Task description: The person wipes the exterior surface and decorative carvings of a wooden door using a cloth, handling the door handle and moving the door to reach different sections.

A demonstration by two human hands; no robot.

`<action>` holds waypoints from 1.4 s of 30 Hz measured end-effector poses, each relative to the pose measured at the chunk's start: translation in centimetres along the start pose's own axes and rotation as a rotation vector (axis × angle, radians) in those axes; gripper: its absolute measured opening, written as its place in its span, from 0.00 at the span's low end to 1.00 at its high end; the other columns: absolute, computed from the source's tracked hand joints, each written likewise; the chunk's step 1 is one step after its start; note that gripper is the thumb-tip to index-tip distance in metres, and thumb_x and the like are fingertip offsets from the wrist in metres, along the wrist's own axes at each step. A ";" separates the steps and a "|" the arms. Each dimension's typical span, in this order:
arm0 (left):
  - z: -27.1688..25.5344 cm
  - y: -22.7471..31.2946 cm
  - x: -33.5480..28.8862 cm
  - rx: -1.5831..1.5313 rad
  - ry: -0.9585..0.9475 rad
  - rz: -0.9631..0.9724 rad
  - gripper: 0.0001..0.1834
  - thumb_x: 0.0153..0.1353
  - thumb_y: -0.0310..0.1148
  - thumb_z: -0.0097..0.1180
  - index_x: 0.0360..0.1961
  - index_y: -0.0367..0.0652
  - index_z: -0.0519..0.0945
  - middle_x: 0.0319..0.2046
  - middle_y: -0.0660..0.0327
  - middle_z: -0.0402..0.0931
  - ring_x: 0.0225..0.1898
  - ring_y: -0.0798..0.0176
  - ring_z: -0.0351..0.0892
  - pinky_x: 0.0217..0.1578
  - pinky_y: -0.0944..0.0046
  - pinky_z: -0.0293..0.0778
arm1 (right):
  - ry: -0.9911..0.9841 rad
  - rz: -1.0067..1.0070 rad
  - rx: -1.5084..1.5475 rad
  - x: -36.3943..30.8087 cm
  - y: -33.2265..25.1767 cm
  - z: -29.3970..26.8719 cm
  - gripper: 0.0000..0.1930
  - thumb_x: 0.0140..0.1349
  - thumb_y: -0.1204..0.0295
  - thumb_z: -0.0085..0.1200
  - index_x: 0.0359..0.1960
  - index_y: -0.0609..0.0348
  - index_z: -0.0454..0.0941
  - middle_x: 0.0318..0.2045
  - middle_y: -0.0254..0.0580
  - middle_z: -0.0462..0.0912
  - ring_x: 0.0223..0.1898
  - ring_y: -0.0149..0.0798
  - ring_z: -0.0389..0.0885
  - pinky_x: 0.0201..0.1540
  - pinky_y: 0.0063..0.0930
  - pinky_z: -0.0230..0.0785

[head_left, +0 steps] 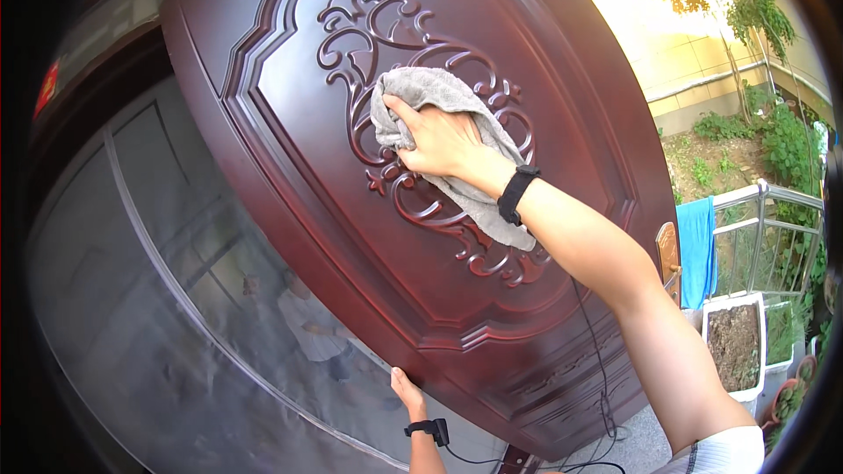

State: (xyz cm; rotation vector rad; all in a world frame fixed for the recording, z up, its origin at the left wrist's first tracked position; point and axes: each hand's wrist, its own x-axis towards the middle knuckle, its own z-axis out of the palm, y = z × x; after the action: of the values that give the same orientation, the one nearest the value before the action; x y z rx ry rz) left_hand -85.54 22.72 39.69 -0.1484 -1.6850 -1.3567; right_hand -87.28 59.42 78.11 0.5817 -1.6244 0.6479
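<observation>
A dark reddish-brown door (325, 254) with carved scrollwork in its raised panel fills the middle. My right hand (439, 136) presses a grey cloth (421, 83) against the carving, its fingers bunched into the fabric. The cloth's loose end hangs down past the wrist along the scrollwork. Low at the door's left edge, my left hand (407, 393) grips that edge; part of its fingers is hidden. Both wrists wear black bands, and a thin black cable runs from the left one.
Left of the door stands a grey, reflective panel (97, 298) with a pale vertical strip. At right, a blue towel (698, 254) hangs by a metal railing (764, 211). Below it are a white soil-filled planter (760, 360) and pots. Cables (606, 412) trail near the door's foot.
</observation>
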 end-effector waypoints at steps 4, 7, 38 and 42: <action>-0.5 0.1 -0.4 0.008 -0.014 -0.004 0.28 0.76 0.51 0.38 0.36 0.32 0.73 0.34 0.62 0.73 0.38 0.67 0.68 0.44 0.64 0.67 | -0.015 0.012 -0.031 0.4 -0.2 0.0 0.39 0.48 0.62 0.57 0.67 0.43 0.63 0.26 0.55 0.81 0.31 0.56 0.83 0.34 0.50 0.74; -1.0 -0.8 -0.4 -0.010 0.008 0.024 0.27 0.76 0.49 0.37 0.39 0.30 0.75 0.36 0.60 0.76 0.39 0.66 0.70 0.44 0.63 0.68 | -0.008 0.139 -0.076 2.1 -0.5 0.0 0.40 0.50 0.60 0.57 0.68 0.43 0.60 0.29 0.58 0.82 0.34 0.58 0.83 0.38 0.52 0.75; -0.8 0.6 3.1 -0.004 -0.157 0.140 0.16 0.71 0.36 0.48 0.32 0.32 0.73 0.28 0.46 0.69 0.30 0.36 0.69 0.31 0.49 0.67 | -0.142 0.053 0.082 -14.3 -8.7 10.8 0.31 0.59 0.73 0.61 0.63 0.63 0.65 0.45 0.54 0.84 0.45 0.49 0.85 0.49 0.34 0.75; -2.1 -1.8 3.2 0.046 -0.135 0.007 0.19 0.73 0.39 0.46 0.37 0.30 0.75 0.31 0.50 0.74 0.32 0.54 0.72 0.36 0.58 0.69 | -0.170 -0.172 0.023 -23.0 -13.3 18.2 0.35 0.50 0.67 0.66 0.63 0.52 0.70 0.54 0.51 0.79 0.54 0.53 0.79 0.59 0.42 0.68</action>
State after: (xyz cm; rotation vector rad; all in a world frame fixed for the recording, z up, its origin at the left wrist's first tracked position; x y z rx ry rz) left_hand -87.17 18.90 40.53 -0.2229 -1.8248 -1.3263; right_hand -87.71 37.48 54.54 0.8023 -1.7037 0.5007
